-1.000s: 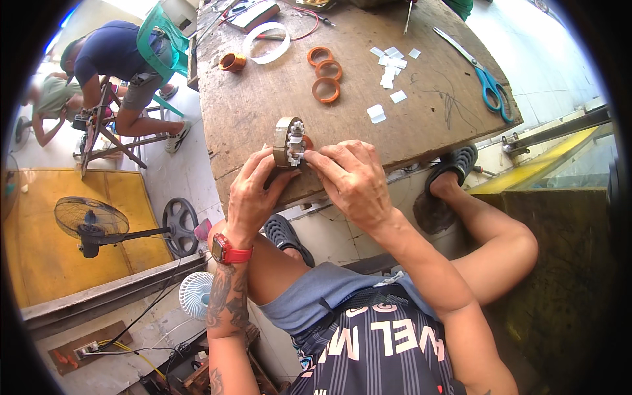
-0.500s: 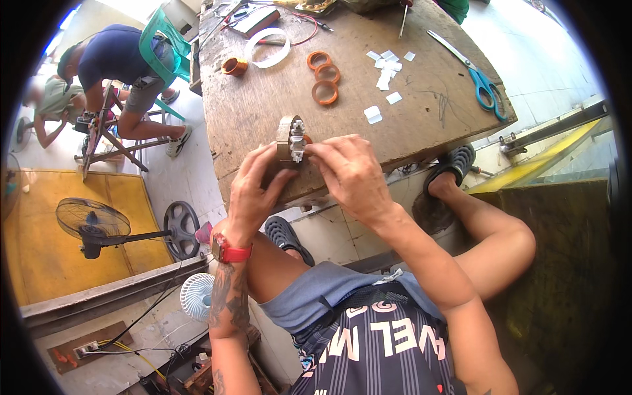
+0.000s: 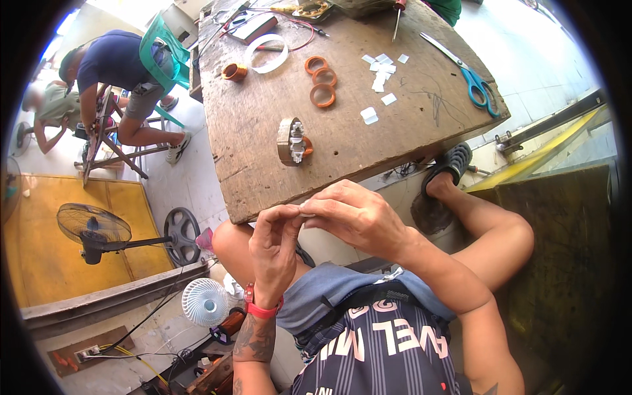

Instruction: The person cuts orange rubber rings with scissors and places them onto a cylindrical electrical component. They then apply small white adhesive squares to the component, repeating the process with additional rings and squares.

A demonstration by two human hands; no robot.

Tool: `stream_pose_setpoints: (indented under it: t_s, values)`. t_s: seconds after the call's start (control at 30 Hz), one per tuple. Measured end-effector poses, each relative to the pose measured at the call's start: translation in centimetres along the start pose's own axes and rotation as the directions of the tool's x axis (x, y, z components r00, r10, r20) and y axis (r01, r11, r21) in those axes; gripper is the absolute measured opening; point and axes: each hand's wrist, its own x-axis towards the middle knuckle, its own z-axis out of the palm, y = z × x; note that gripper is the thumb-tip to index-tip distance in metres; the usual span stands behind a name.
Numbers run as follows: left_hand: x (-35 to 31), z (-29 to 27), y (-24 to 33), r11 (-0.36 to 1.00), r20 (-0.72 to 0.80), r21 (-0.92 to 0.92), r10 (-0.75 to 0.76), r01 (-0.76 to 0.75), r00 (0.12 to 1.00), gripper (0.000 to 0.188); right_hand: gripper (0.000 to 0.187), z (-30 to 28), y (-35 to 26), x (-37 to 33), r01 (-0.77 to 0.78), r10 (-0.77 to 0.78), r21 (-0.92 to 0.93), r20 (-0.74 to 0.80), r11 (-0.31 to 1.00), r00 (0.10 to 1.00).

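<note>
My left hand (image 3: pixel 275 240) and my right hand (image 3: pixel 355 214) meet just off the table's near edge. Their fingertips pinch a small white piece (image 3: pixel 305 212), mostly hidden by the fingers; it resembles the white insulation slips (image 3: pixel 380 69) scattered on the table. Beyond my hands a motor stator (image 3: pixel 284 141) stands on its edge on the wood, with white-lined teeth inside its metal ring. One orange copper coil (image 3: pixel 307 146) shows at the stator's right side. Farther back lie several loose copper coils (image 3: pixel 323 95), with two white slips (image 3: pixel 369 116) to their right.
On the wooden table (image 3: pixel 250 184) are blue-handled scissors (image 3: pixel 478 89), a screwdriver (image 3: pixel 398 16), a white tape roll (image 3: pixel 268 54), a copper spool (image 3: pixel 234 72) and a meter with leads (image 3: pixel 255 28). Fans (image 3: pixel 92 227) stand at left; another person (image 3: pixel 115 62) bends over a stand.
Both hands have left the stator and drawn back toward me, off the table edge. The stator now stands by itself, and my fingertips have come together on a small white piece.
</note>
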Motion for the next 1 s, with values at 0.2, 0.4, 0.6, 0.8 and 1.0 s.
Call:
stream_pose_setpoints:
  t_s: [0.2,0.4,0.6,0.8,1.0]
  values:
    - [-0.2,-0.1,0.2,0.996,0.027,0.087,-0.014,0.012,1.0,0.024,0.029,0.1,0.0,-0.4,-0.014,0.012,-0.034,-0.047,0.999,0.999]
    - [7.9,-3.8,0.7,0.9,-0.045,0.419,0.15,-0.118,0.988,0.023,0.015,-0.9,3.7,2.6,-0.208,0.186,-0.137,-0.161,0.968,0.969]
    - [15.8,-5.1,-1.5,0.721,0.404,0.531,0.245,-0.444,0.881,0.031,0.019,1.4,6.5,5.4,-0.219,0.192,-0.36,-0.11,0.907,0.975]
    - [16.2,-4.8,-2.5,0.753,0.373,0.537,0.191,-0.379,0.908,0.032,0.018,1.9,7.0,5.4,-0.223,0.194,-0.39,-0.113,0.893,0.974]
    - [15.7,-4.4,-3.2,0.734,0.307,0.575,0.214,-0.36,0.927,0.031,0.016,1.9,7.3,5.6,-0.265,0.244,-0.341,-0.105,0.902,0.964]
